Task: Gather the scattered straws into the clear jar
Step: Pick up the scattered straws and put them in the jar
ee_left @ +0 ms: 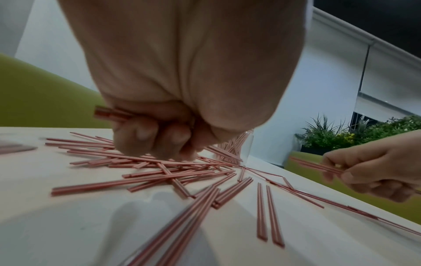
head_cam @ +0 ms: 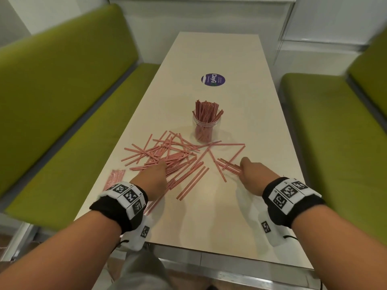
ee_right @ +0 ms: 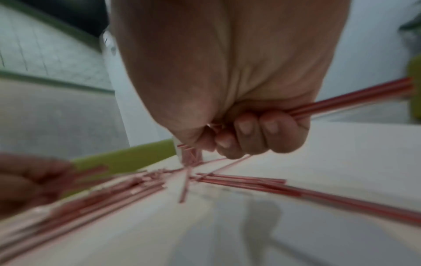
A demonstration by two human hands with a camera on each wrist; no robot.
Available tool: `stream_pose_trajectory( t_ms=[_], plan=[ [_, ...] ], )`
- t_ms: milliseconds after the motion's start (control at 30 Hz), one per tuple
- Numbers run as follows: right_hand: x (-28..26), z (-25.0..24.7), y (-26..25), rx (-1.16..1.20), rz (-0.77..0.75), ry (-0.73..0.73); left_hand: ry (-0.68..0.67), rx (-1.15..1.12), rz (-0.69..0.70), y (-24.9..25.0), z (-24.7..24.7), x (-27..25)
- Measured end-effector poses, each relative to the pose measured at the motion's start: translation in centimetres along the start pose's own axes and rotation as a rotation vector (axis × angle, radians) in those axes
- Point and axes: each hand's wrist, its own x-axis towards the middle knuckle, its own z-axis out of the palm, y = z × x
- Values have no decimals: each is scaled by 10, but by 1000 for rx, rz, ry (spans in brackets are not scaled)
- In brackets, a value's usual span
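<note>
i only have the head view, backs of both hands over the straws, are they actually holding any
Observer: Yes. The left wrist view shows the left hand with fingers curled round a small bundle of straws sticking out of the fist.
Operator: and the right one
Observer: The right wrist view shows the right hand gripping a few straws that jut out past the fingers.
Operator: anything behind me i cant see
Observer: The left wrist view catches green potted plants beyond the table, outside your frame.
</note>
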Motion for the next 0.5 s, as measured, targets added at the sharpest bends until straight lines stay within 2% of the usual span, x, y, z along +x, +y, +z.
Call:
stream_pose_trajectory(
  t_ms=[233, 367, 500],
  plan=[
    [20, 17, -1, -143, 5, 88, 19, 108, 44, 27, -12, 13],
    [26, 20, -7, -152, 43, 65, -13, 62, 38, 43, -2, 19],
    [28, 23, -8, -136, 91, 29, -8, 134, 31, 51, 7, 20]
  ],
)
